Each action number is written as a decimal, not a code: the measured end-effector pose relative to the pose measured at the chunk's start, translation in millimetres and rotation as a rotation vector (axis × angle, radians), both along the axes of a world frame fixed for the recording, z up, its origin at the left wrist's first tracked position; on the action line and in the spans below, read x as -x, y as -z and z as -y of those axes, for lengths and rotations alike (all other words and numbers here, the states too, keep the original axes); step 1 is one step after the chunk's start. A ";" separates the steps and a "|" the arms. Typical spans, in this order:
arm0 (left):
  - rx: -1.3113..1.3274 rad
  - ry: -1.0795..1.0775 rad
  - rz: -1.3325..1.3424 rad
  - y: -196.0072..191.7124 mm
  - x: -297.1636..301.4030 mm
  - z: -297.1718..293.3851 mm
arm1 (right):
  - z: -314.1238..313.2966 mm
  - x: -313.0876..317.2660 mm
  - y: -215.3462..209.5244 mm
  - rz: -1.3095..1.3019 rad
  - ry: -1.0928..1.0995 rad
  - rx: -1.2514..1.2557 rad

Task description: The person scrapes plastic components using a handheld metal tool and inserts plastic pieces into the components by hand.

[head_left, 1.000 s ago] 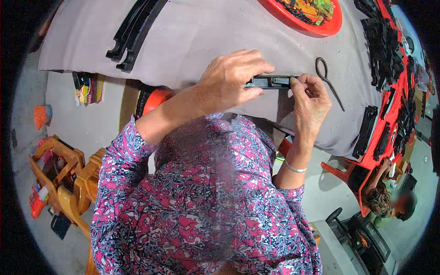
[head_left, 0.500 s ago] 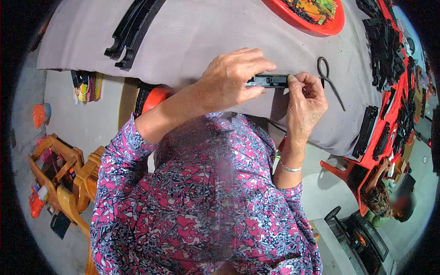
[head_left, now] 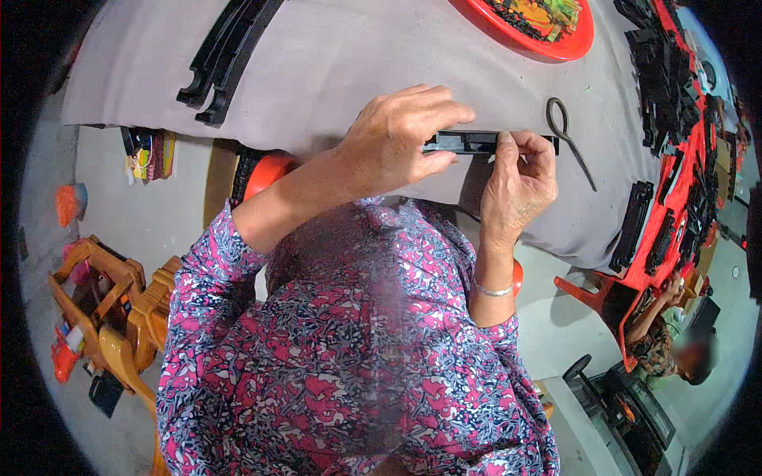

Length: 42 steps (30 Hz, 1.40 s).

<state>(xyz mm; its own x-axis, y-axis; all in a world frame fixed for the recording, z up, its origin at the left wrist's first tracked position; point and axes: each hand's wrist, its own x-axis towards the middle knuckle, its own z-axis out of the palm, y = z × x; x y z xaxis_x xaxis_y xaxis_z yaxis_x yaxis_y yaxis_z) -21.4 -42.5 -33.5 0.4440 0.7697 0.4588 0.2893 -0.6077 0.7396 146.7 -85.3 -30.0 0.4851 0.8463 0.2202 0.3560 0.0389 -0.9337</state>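
Upper centre, our right hand (head_left: 514,190) pinches the black strip (head_left: 479,143), and uneven pressure could twist it from our left hand's (head_left: 392,133) spread-fingered hold.

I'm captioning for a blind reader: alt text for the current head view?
A person's hands hold a narrow black part over grey cloth. A looped dark rod lies to the right; beyond is a red dish of small pieces.

The right grip (head_left: 517,186) pinches a black strip (head_left: 478,140) reaching the left grip (head_left: 394,141).
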 end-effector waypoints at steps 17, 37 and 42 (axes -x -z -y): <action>-0.300 0.038 -0.236 -8.7 -4.0 7.4 | -0.6 -4.9 -5.8 0.318 -0.020 0.014; -0.368 0.075 -0.481 -1.0 -5.6 15.7 | -2.8 -8.1 -3.9 0.483 0.003 -0.050; -0.395 0.082 -0.513 -5.6 -8.9 12.7 | -3.6 -16.2 -0.4 0.469 0.029 -0.025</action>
